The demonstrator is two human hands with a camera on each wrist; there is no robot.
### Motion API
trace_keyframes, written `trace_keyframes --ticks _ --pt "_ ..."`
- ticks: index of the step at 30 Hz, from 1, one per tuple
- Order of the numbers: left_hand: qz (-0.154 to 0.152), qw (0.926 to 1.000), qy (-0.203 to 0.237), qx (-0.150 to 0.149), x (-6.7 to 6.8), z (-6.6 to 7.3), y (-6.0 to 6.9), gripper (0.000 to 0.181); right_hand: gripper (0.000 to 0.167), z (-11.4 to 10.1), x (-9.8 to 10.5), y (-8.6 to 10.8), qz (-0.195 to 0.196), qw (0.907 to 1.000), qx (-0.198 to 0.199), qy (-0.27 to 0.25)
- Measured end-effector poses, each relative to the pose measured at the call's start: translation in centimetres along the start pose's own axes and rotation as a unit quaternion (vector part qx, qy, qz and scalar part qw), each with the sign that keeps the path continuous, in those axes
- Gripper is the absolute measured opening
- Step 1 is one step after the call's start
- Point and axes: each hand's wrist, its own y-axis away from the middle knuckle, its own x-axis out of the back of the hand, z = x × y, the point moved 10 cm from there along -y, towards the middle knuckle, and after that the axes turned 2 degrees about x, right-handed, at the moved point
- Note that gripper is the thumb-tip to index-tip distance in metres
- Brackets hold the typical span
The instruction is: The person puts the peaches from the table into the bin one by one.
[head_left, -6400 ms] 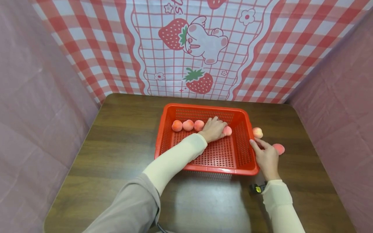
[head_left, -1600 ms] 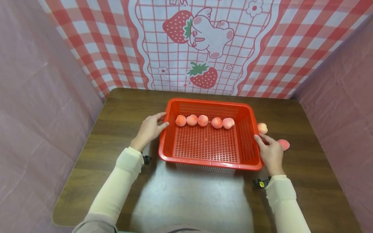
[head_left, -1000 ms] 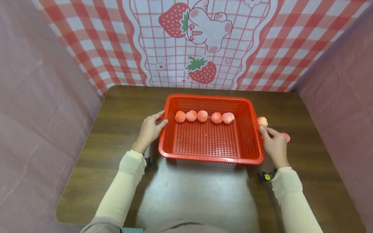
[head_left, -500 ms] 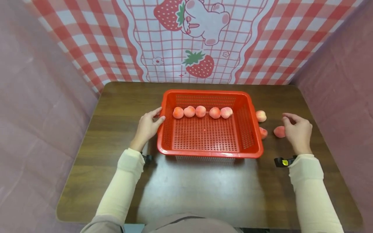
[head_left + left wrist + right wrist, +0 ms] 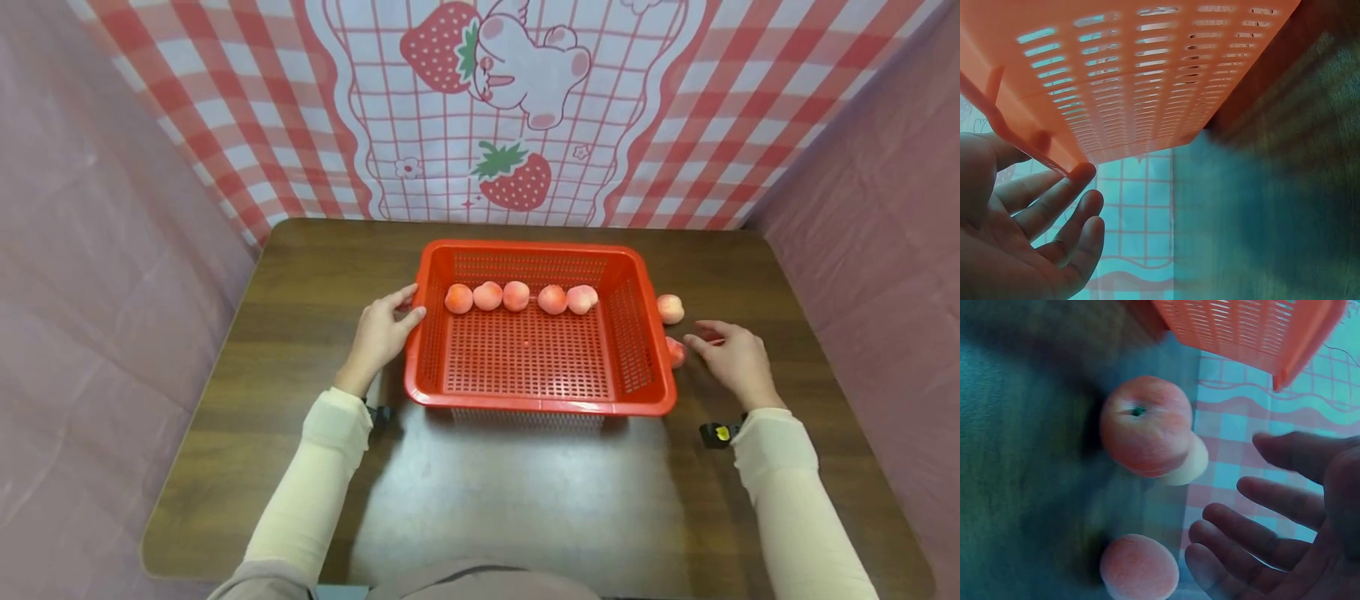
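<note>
A red plastic basket [image 5: 525, 408] with slotted walls stands on the table, and several peaches [image 5: 516, 296] lie in a row along its far side. At its left rim my left hand [image 5: 377, 337] grips the edge, thumb above and fingers under the lip [image 5: 1047, 212]. My right hand [image 5: 733, 358] hovers to the right of the basket, fingers relaxed and holding nothing. Beside the right wall lie a pale peach [image 5: 670, 309] and a redder peach [image 5: 677, 352], partly under the rim. Another peach [image 5: 1139, 569] is mostly hidden by the right hand in the head view.
The brown wooden table [image 5: 285, 467] has a red-and-white checked cloth [image 5: 510, 108] hanging behind it. Pink cloth hangs at both sides. A dark wrist device [image 5: 718, 434] sits by the right sleeve.
My left hand has gone from a peach inside the basket to its left rim. The right hand has let go of the right rim, swung right past the loose peaches, then come back slightly left.
</note>
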Motion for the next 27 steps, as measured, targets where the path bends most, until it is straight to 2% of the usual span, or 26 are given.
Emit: trace_keyframes --ticks 6,8,15,27 --pt "0.006 0.9999 0.013 0.002 0.0 -0.2 0.1 0.047 0.068 0.2 -1.8 -0.2 -0.061 0.9981 0.005 0.008" --pt "0.008 0.9999 0.015 0.002 0.1 -0.2 0.1 0.047 0.068 0.1 -2.2 -0.3 -0.069 0.9975 0.013 0.01" --pt "0.007 0.9998 0.015 0.006 0.1 -0.3 0.0 0.047 0.053 -0.6 -2.8 -0.2 -0.054 0.9966 0.062 0.01" --pt "0.019 0.9998 -0.003 -0.003 0.3 -0.2 0.0 0.046 0.051 -0.4 -3.6 -0.1 -0.06 0.9967 0.054 -0.004"
